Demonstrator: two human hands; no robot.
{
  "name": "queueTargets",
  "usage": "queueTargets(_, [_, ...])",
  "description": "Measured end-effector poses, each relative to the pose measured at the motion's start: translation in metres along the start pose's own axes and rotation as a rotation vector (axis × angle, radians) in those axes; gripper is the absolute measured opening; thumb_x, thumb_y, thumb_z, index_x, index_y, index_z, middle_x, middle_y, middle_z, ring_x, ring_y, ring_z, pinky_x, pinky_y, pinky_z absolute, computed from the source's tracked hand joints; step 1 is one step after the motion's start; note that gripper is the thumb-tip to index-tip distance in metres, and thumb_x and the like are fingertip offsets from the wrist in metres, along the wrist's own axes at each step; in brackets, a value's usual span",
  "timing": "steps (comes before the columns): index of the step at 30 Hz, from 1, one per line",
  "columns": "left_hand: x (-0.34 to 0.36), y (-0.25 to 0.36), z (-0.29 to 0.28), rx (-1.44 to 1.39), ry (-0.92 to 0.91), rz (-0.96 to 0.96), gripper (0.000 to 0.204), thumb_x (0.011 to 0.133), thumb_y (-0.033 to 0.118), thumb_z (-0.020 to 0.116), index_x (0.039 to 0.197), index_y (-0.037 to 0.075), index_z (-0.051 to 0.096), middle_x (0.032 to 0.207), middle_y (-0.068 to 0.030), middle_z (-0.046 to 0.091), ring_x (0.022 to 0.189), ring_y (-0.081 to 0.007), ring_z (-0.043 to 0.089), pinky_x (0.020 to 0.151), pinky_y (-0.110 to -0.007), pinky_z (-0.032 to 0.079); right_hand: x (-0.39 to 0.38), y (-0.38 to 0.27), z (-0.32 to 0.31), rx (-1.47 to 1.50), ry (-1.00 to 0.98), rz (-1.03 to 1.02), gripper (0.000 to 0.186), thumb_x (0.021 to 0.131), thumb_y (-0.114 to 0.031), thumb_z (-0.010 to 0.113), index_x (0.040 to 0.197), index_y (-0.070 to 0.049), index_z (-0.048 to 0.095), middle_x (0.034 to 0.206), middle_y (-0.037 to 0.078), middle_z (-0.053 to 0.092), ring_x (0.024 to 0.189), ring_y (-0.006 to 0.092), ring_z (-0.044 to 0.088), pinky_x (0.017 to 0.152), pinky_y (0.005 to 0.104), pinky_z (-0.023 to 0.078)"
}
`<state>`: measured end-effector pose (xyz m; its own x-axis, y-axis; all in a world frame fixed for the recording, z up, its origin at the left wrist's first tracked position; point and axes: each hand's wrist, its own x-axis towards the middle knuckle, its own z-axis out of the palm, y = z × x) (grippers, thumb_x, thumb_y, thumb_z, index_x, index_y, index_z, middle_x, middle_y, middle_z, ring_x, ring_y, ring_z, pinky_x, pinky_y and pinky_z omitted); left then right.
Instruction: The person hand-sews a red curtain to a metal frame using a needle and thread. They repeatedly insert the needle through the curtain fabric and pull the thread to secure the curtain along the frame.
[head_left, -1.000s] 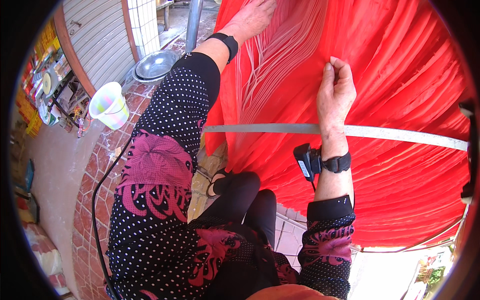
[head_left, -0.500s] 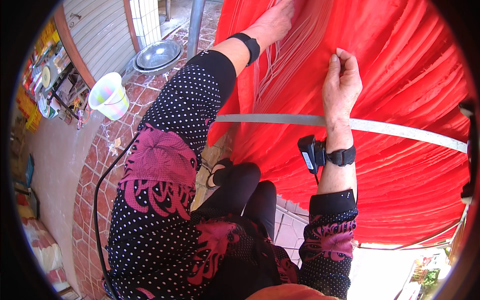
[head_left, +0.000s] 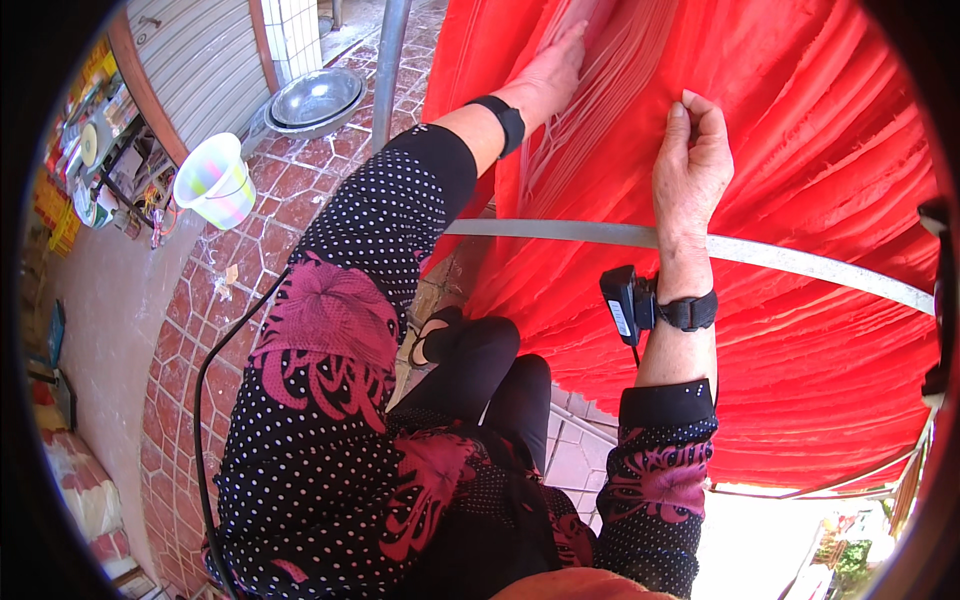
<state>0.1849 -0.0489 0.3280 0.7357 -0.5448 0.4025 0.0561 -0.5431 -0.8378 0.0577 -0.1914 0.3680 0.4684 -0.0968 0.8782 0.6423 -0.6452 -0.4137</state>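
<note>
A large sheet of gathered red fabric (head_left: pixel 800 160) hangs at right, with pale strands (head_left: pixel 625 70) running down a smoother part. My left hand (head_left: pixel 556 72) reaches up to these strands, fingers stretched and touching them. My right hand (head_left: pixel 692 160) has thumb and forefinger pinched on the red fabric, right of the strands. A pale metal strip (head_left: pixel 830 265) crosses the fabric behind my right wrist. A black boxy device (head_left: pixel 625 305) sits beside that wrist, next to its strap.
A vertical metal pole (head_left: pixel 388 70) stands left of the fabric. Beyond are stacked metal basins (head_left: pixel 315 100), a translucent bucket (head_left: pixel 215 180), a roller shutter (head_left: pixel 205 70) and a cluttered shelf (head_left: pixel 110 170). A black cable (head_left: pixel 205 400) runs along my left side. Red tiles (head_left: pixel 175 380) cover the floor.
My left hand has moved right and somewhat down along the strands, its fingers now straighter. My right hand has moved slightly right and up, still pinched. The fabric's left folds have shifted.
</note>
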Motion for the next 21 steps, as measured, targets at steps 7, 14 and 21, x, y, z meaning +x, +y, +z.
queueTargets(7, [-0.002,-0.015,0.041,-0.038,-0.156,0.077,0.053,0.101,0.029,0.025,0.151,0.009,0.029,0.161,-0.0041,0.018,0.149,-0.0216,0.01,0.118,-0.062,0.0,0.0,-0.001,-0.002,0.009,-0.014,0.016,0.012,0.096,-0.009,0.059,0.105,-0.003,0.063,0.086,0.01,0.07,0.08,0.0141,0.065,0.073,0.0279,0.053])
queueTargets(14, [-0.015,-0.021,0.047,-0.004,-0.104,0.096,0.053,0.099,0.027,0.031,0.149,0.011,0.033,0.159,-0.0055,0.023,0.149,-0.0236,0.013,0.117,-0.063,-0.006,0.0,0.001,-0.002,-0.013,-0.013,-0.001,0.012,0.096,-0.009,0.059,0.105,-0.003,0.063,0.088,0.01,0.07,0.082,0.0148,0.066,0.074,0.0283,0.054])
queueTargets(21, [-0.025,-0.013,0.031,-0.04,0.12,-0.045,0.05,0.096,0.034,0.044,0.142,0.015,0.048,0.147,-0.0027,0.045,0.143,-0.0222,0.028,0.12,-0.054,0.002,0.0,-0.002,-0.001,-0.017,-0.011,-0.016,0.013,0.096,-0.009,0.059,0.106,-0.002,0.063,0.088,0.011,0.07,0.082,0.015,0.066,0.074,0.0283,0.054])
